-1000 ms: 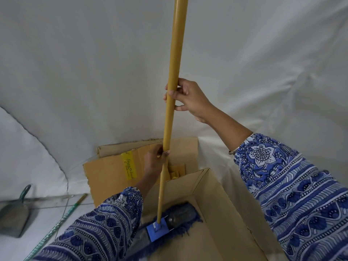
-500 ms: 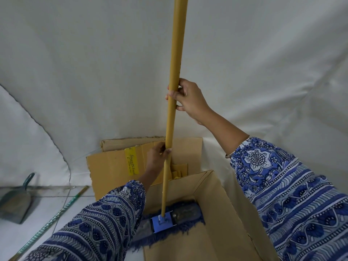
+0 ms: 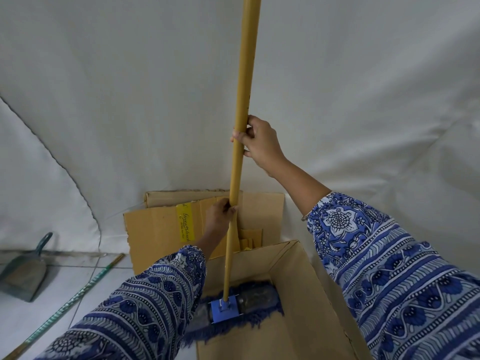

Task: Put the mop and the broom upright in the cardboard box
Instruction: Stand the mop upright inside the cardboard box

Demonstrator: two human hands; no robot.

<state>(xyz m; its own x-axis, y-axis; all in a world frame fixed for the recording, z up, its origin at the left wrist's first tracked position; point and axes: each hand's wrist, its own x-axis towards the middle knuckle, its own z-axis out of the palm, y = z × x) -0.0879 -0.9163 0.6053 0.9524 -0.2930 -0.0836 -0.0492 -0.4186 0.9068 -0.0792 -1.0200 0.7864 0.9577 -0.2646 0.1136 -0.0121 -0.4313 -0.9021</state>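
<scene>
head view is showing a white cloth backdrop (image 3: 130, 100) hanging behind both hands, filling most of the scene and likely serving only as a plain surround. below the hands, the cardboard box (image 3: 306, 268) is sitting open on the floor, its far flaps (image 3: 161, 235) folded back behind the lower hand so the mouth is staying clear for long handles. the mop (image 3: 240, 165) is standing nearly upright, its yellow pole running up past the upper hand and out of the top of the view, while its blue fringed head (image 3: 233, 307) is lying at the near-left corner of the box, well below both hands; part of the fringe is seeming to spill over the left wall, so i am judging it not fully seated yet. the right hand (image 3: 262, 145) is wrapping closed around the pole high up, probably steering the tilt. the left hand (image 3: 220, 216) is gripping the same pole lower down, fingers curled shut on it, seemingly bearing the weight and guiding the head downward. two spaced grips are giving control over a long, top-heavy thing. far to the left of the lower hand, a green striped stick (image 3: 65, 305) is lying flat on the tiles, apart from the box; i am taking it for the broom's handle, though its head is out of view. just beyond it, a grey-green dustpan (image 3: 23, 276) is resting against the cloth, untouched.
</scene>
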